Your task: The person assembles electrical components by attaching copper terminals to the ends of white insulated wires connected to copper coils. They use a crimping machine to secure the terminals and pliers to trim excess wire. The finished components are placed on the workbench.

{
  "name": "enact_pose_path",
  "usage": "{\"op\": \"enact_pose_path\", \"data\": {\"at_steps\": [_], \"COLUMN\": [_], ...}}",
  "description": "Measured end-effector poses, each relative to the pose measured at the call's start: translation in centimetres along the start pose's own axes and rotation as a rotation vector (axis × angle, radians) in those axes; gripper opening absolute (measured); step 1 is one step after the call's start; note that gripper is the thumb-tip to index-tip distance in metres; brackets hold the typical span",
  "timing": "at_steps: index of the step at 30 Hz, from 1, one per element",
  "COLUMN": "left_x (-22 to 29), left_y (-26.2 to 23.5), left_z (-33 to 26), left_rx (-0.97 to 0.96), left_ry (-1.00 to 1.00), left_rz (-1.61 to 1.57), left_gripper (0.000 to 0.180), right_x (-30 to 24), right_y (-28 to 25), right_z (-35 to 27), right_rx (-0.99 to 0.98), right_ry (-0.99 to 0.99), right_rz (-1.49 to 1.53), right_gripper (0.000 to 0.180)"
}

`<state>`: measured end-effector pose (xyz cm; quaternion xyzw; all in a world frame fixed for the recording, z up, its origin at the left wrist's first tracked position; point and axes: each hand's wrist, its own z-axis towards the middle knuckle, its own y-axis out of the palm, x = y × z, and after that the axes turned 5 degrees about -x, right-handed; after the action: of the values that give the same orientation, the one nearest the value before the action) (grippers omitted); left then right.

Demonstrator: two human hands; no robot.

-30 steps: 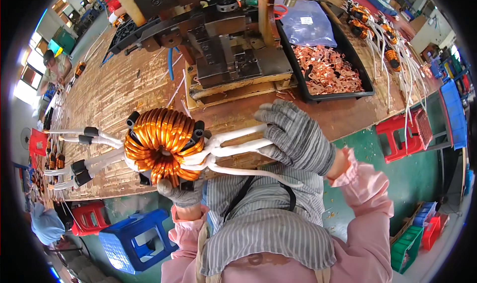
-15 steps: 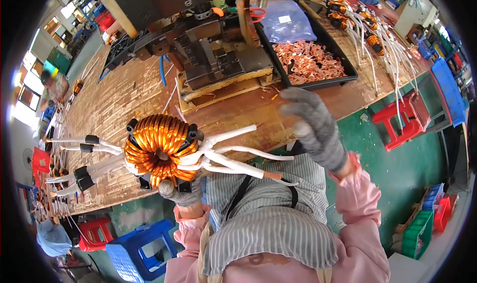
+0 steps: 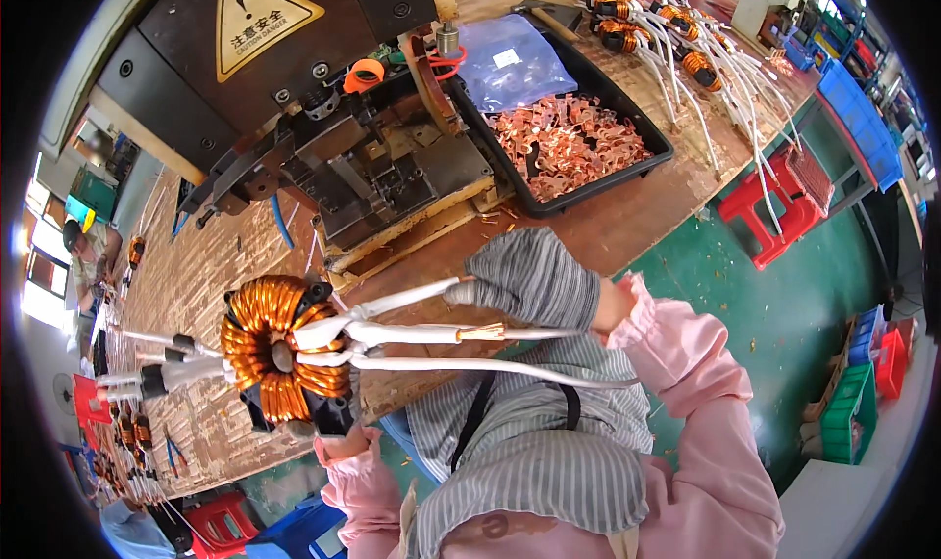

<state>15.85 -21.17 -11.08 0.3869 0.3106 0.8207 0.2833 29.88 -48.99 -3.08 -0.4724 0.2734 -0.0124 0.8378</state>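
Note:
A toroidal coil (image 3: 248,335) wound with thick copper wire, with black plastic mounts, is held up over the near part of the bench. My left hand (image 3: 354,407), gloved in grey, supports it from below and behind; most of its fingers are hidden by the coil. White-sleeved leads (image 3: 407,333) reach from the coil to the right, one ending in bare copper strands (image 3: 481,332). My right hand (image 3: 539,277), in a striped grey glove, is closed on the tip of the upper white lead. Other leads with black sleeves (image 3: 153,381) point left.
A dark press (image 3: 392,181) with a yellow warning triangle stands just beyond the coil. To its right, a black tray (image 3: 559,204) holds copper terminals and a blue plastic bag (image 3: 515,64). More wired coils (image 3: 676,20) lie at the far right. Red stool (image 3: 784,206) beside the bench.
My right hand has moved left and down from open above the leads and closed on the upper one. The coil has shifted left and lower in view; the press appears nearer.

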Motion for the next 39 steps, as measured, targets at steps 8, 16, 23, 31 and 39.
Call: {"op": "enact_pose_path", "data": {"at_steps": [8, 16, 23, 31, 39], "left_x": [-0.1, 0.3, 0.5, -0.1, 0.1], "left_y": [-3.7, -5.2, -5.1, -4.8, -3.5], "left_z": [4.7, 5.7, 6.0, 5.7, 5.4], "left_rx": [-0.09, -0.118, -0.161, -0.123, -0.059], "left_ry": [0.008, 0.011, 0.005, 0.015, -0.031], "left_rz": [-0.04, -0.07, -0.059, -0.111, -0.016], "left_gripper": [0.092, 0.091, 0.09, 0.087, 0.083], "right_x": [15.0, 19.7, 19.1, 18.5, 19.4], "right_y": [-5.9, -4.2, -4.2, -4.7, -4.0], "right_z": [2.6, 3.3, 2.6, 3.5, 5.0], "right_rx": [-0.207, -0.284, -0.194, -0.244, -0.349], "right_ry": [0.682, 0.526, 0.535, 0.749, 0.813], "right_rz": [-0.574, -0.939, -0.7, -0.48, -0.627], "right_gripper": [0.041, 0.027, 0.027, 0.036, 0.038]}}
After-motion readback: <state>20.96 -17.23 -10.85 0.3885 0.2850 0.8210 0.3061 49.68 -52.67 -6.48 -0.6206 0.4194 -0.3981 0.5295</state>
